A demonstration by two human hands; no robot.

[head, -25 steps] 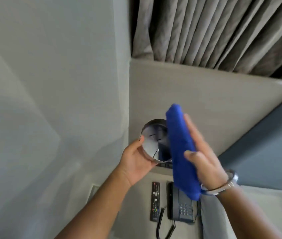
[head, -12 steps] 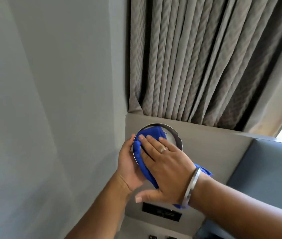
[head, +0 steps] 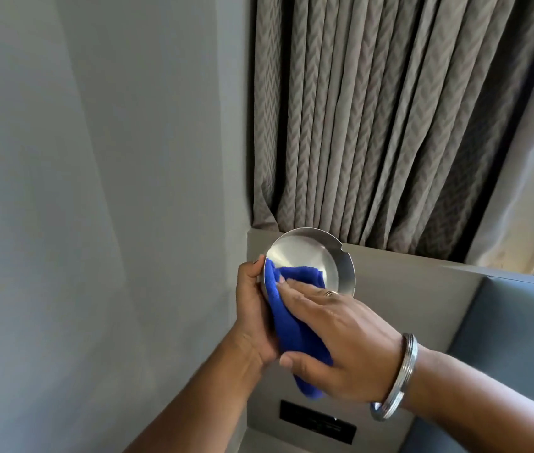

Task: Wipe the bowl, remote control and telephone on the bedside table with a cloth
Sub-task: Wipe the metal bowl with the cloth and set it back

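A shiny round metal bowl [head: 311, 256] with a notch in its rim is held up in the air, tilted so its inside faces me. My left hand [head: 254, 308] grips it from behind at its left edge. My right hand [head: 340, 335], with a ring and a metal bangle, presses a blue cloth [head: 291, 315] into the lower left of the bowl's inside. The cloth hangs down below the bowl between both hands. The remote control and telephone are out of view.
A grey wall [head: 95, 191] fills the left. Grey pleated curtains [head: 389, 119] hang behind a beige panel [head: 422, 289] with a black switch plate [head: 317, 421]. A blue-grey padded headboard [head: 513, 338] stands at the right.
The cloth went from hanging beside the bowl to pressed inside it, then slid down to the lower left, baring the upper inside. The view tilted up, losing the remote and telephone.
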